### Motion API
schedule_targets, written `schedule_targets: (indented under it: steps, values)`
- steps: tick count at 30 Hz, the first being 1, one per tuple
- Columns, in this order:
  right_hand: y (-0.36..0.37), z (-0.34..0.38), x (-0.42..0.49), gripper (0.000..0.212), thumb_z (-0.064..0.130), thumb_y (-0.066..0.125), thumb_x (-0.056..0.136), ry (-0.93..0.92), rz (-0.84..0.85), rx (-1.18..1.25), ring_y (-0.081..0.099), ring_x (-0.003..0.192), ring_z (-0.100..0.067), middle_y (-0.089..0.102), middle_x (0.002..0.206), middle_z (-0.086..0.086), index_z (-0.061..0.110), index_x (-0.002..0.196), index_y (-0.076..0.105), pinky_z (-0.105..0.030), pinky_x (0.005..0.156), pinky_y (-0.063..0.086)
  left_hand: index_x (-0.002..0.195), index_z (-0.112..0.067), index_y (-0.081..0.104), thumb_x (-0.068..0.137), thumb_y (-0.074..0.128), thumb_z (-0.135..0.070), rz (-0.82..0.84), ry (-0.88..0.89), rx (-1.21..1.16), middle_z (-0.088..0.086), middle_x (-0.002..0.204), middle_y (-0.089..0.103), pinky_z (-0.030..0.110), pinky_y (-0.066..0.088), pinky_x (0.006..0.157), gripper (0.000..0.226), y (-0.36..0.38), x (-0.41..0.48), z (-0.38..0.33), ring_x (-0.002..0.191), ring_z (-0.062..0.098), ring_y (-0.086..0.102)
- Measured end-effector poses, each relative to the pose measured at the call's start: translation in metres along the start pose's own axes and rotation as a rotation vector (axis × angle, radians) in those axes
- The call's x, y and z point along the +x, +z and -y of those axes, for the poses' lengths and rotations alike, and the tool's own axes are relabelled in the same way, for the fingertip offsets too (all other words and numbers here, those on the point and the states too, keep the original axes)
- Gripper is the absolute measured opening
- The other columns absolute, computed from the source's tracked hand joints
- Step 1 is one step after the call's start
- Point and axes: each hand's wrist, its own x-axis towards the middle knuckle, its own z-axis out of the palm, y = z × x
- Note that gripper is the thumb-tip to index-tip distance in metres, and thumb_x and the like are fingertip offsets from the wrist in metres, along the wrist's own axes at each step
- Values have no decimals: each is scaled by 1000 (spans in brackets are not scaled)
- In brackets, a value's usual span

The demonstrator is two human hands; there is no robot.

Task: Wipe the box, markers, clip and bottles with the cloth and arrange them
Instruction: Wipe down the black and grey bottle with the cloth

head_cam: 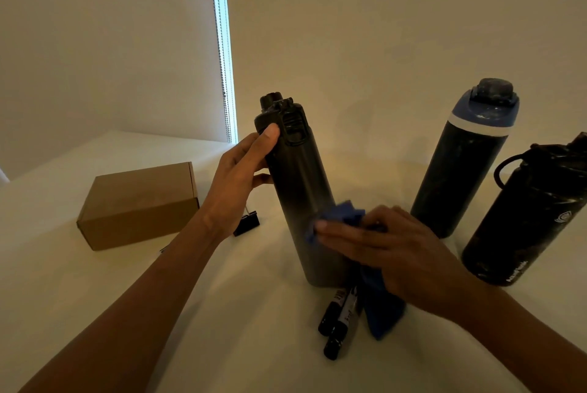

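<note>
A tall dark bottle (298, 189) stands on the white table (95, 291). My left hand (238, 176) grips it near the cap, thumb on the lid. My right hand (390, 249) presses a blue cloth (346, 218) flat against the bottle's lower side with straight fingers; the cloth hangs down to the table. Two black markers (338, 319) lie at the bottle's foot, partly under the cloth. A black binder clip (247, 223) sits behind my left wrist. A brown cardboard box (136, 205) rests shut at the left.
A dark bottle with a blue lid (467, 163) stands at the right, and a black bottle with a loop handle (533, 218) stands nearer the right edge. Walls and a blind cord (222, 43) lie behind the table.
</note>
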Motion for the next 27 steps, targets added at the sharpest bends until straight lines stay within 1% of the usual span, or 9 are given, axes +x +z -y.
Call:
schedule_targets:
  steps: [2, 5, 11, 14, 18, 20, 23, 25, 27]
  values:
    - [5, -4, 11, 70, 27, 39, 100, 54, -109, 100, 59, 106, -15, 50, 143, 11, 49, 159, 9, -45, 79, 59, 131, -18, 67, 100, 50, -54, -2, -1, 1, 3, 122, 75, 40, 58, 96, 51, -1, 0, 1, 118, 24, 70]
    - [3, 0, 4, 78, 25, 40, 92, 66, 25, 55, 56, 99, -17, 47, 149, 14, 51, 158, 8, -36, 76, 56, 132, -20, 67, 101, 48, -55, -3, -20, -7, 3, 124, 74, 45, 57, 99, 50, -3, 2, 5, 119, 25, 70]
    - [-5, 6, -20, 84, 2, 35, 82, 60, 93, 238, 47, 125, -16, 43, 149, 37, 58, 143, 46, -37, 93, 49, 131, -21, 68, 99, 50, -58, -29, -70, -13, 5, 125, 73, 50, 56, 103, 52, -6, 6, 9, 118, 27, 70]
    - [-3, 8, -21, 93, -20, 50, 74, 102, 81, 385, 46, 128, -17, 53, 140, 37, 53, 130, 63, -34, 100, 44, 131, -23, 68, 97, 51, -59, -41, -79, -23, 3, 125, 74, 48, 57, 102, 52, -5, 5, 8, 118, 26, 70]
    - [-1, 5, -27, 77, -28, 60, 74, 238, 35, 664, 56, 122, -19, 71, 118, 26, 41, 102, 81, -40, 101, 49, 129, -27, 69, 95, 52, -60, -58, -86, -26, 0, 123, 75, 47, 57, 101, 50, -5, 4, 7, 116, 24, 71]
    - [-2, 3, -31, 60, -24, 54, 82, 324, -37, 792, 65, 113, -21, 76, 107, 14, 28, 90, 83, -44, 98, 52, 127, -30, 69, 93, 53, -61, -71, -93, -32, -1, 121, 75, 46, 57, 100, 49, -4, 4, 7, 115, 23, 71]
    - [-9, 4, -24, 46, -26, 46, 90, 472, -263, 995, 71, 105, -25, 75, 103, -3, 8, 94, 76, -37, 96, 56, 126, -31, 69, 90, 54, -62, -83, -99, -41, -3, 120, 76, 43, 58, 97, 49, -3, 5, 7, 114, 21, 72]
    - [-13, 3, -18, 39, -26, 47, 91, 616, -445, 1112, 71, 104, -25, 74, 104, -6, 3, 103, 69, -31, 89, 58, 126, -32, 69, 89, 55, -64, -90, -103, -46, -4, 121, 75, 41, 58, 95, 51, -2, 6, 8, 114, 21, 72]
    - [-14, 2, -13, 36, -19, 52, 93, 796, -534, 1203, 72, 100, -24, 73, 102, -1, 10, 109, 66, -32, 81, 59, 126, -33, 68, 89, 57, -66, -89, -101, -49, -4, 122, 75, 41, 58, 95, 51, -2, 6, 9, 115, 22, 72]
